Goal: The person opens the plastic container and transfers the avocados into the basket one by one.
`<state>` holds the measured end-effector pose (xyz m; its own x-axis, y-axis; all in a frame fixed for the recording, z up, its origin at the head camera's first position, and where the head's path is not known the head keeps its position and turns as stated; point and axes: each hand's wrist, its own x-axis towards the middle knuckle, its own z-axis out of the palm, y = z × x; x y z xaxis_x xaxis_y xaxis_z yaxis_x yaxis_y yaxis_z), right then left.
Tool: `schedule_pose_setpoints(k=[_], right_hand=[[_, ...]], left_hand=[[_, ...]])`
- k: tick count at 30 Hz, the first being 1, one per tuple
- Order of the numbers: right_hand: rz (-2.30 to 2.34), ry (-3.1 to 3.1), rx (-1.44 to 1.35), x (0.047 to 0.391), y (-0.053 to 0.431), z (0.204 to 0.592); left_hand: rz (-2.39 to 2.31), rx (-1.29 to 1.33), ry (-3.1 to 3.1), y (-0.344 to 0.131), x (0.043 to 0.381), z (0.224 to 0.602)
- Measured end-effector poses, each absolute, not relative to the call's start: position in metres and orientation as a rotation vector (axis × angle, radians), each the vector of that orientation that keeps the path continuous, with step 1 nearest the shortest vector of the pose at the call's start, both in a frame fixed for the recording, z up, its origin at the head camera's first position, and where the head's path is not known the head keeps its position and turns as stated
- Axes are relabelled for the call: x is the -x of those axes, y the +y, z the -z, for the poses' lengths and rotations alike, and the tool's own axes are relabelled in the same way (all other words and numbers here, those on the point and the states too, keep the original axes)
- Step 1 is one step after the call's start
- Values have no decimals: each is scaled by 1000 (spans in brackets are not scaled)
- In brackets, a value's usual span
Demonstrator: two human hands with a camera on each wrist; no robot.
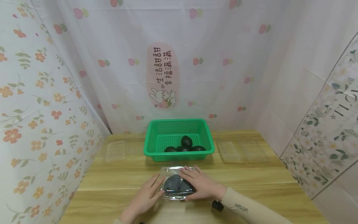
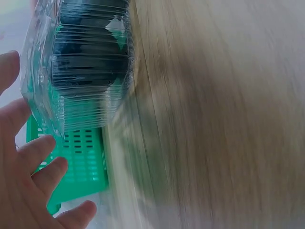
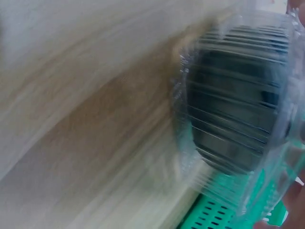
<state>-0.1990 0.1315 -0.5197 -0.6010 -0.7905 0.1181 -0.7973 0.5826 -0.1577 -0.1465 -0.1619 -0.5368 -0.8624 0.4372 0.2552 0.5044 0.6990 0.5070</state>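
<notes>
A clear plastic clamshell box [image 1: 176, 196] holding dark avocados [image 1: 172, 182] sits on the table in front of the basket. My left hand [image 1: 146, 193] lies at the box's left side with fingers spread, the fingertips at its edge. In the left wrist view, those fingers [image 2: 40, 152] are extended beside the ribbed plastic wall. My right hand [image 1: 202, 184] rests over the box's right part, fingers stretched across the lid and thumb near the front edge. The right wrist view is blurred and shows the box [image 3: 233, 105] with little of the hand.
Behind the box stands a green basket [image 1: 179, 154] with several dark avocados [image 1: 186, 141]. Clear plastic trays or lids lie at the left [image 1: 116, 151] and right [image 1: 230, 151] of the table. A small black object [image 1: 217, 205] is by the right forearm. Printed curtains enclose the table.
</notes>
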Motion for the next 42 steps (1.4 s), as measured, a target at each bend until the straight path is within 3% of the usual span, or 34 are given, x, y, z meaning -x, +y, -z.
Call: schedule_pose_setpoints(k=[25,42], right_hand=[[-132,-2730,-1186,178,93,518],[-36,-2688,-1217,178,89,526]], left_hand=[[928,711,-2821,-146,139,538],[776,585,-2823,-137,139,545]])
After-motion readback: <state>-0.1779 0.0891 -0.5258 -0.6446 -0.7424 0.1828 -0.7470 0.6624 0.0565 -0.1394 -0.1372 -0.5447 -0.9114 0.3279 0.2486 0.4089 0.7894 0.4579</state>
